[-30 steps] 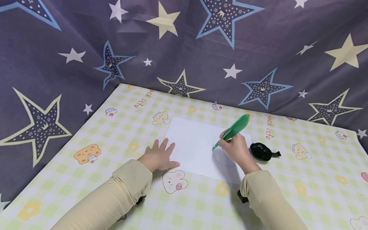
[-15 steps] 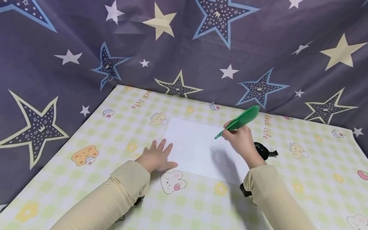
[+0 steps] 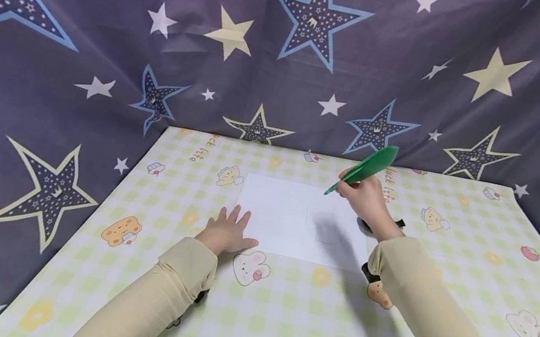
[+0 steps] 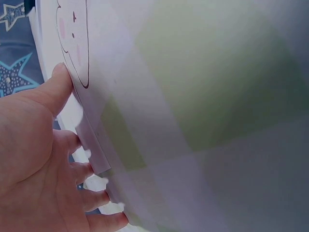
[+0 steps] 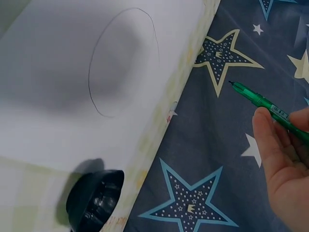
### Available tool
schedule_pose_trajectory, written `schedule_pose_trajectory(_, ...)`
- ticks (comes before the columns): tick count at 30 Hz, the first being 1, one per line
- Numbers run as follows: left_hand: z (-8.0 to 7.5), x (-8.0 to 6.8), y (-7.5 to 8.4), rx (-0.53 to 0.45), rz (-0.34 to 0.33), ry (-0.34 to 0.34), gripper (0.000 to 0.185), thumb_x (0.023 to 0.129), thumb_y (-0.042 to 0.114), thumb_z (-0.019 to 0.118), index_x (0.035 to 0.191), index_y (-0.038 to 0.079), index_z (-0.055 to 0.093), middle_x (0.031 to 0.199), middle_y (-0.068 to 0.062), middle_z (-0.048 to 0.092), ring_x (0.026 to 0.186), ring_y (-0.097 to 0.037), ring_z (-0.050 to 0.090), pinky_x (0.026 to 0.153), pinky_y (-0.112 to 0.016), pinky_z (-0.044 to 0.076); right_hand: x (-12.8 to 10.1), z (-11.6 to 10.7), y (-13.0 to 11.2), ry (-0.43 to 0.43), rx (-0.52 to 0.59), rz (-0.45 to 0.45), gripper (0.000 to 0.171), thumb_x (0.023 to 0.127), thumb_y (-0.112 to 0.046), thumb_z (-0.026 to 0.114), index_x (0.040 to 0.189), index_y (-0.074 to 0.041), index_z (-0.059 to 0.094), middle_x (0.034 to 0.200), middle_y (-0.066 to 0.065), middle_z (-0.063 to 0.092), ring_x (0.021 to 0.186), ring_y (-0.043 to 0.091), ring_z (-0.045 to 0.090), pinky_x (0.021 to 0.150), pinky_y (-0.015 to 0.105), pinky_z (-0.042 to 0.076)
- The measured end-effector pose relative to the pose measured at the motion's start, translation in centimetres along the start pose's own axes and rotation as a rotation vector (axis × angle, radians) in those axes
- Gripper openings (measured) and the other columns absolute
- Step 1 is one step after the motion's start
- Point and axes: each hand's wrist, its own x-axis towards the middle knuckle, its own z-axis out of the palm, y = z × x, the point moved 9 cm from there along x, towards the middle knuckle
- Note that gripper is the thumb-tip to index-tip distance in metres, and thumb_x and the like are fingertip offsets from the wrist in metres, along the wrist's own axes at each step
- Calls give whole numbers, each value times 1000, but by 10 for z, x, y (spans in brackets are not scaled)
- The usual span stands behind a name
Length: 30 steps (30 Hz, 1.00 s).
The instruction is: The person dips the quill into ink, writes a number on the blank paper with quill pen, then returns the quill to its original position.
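A sheet of white paper (image 3: 270, 211) lies on the table. My left hand (image 3: 227, 234) rests flat at its lower left corner, fingers spread; the left wrist view shows the thumb (image 4: 59, 84) at the paper's edge. My right hand (image 3: 367, 202) pinches a green pen (image 3: 369, 167) with a feather-shaped top, held above the sheet's upper right part. Its dark tip points left and shows bare in the right wrist view, where the pen (image 5: 260, 101) stands clear of the paper. A thin, unclosed oval line (image 5: 89, 72) is drawn on the sheet, under the right hand's shadow.
A glossy black rounded object (image 5: 96, 198) with a short tab lies by the paper's right edge, mostly covered by the right wrist in the head view. A checked cloth with cartoon prints (image 3: 243, 320) covers the table. A star-patterned curtain (image 3: 284, 87) hangs behind and at the sides.
My right hand has lifted the pen from the paper and moved up and to the right, now covering much of the black object. My left hand has stayed in place on the sheet.
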Motion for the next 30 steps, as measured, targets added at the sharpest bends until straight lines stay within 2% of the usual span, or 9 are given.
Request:
schedule_pose_trajectory(7,0,0,-1,-14,-2,-5,75,93,51,44,148,10,16,152,-16,4,135,-41,0,105,-58,10,2,-11,-2,22,10,-32,15,83,3,52,96,5,60,79,18,65,71,26,64,66,34,51)
schedule_pose_trajectory(15,-1,-3,0,-30,4,4,74,93,49,45,148,8,18,152,-17,5,135,-42,1,104,-58,12,2,-21,-2,32,-29,-42,17,83,2,51,97,3,62,77,16,66,70,25,64,64,34,50)
schedule_pose_trajectory(24,0,-3,-1,-25,2,5,75,93,50,45,148,9,17,152,-17,5,135,-42,1,105,-58,11,0,-34,5,73,-29,-3,18,83,1,53,97,4,62,81,17,65,72,20,62,67,27,50)
schedule_pose_trajectory(30,-2,-4,0,-27,7,8,75,93,50,45,148,8,17,152,-17,5,135,-43,1,104,-58,11,-1,-43,8,76,-26,15,18,83,0,53,99,5,61,86,20,65,75,22,64,69,29,51)
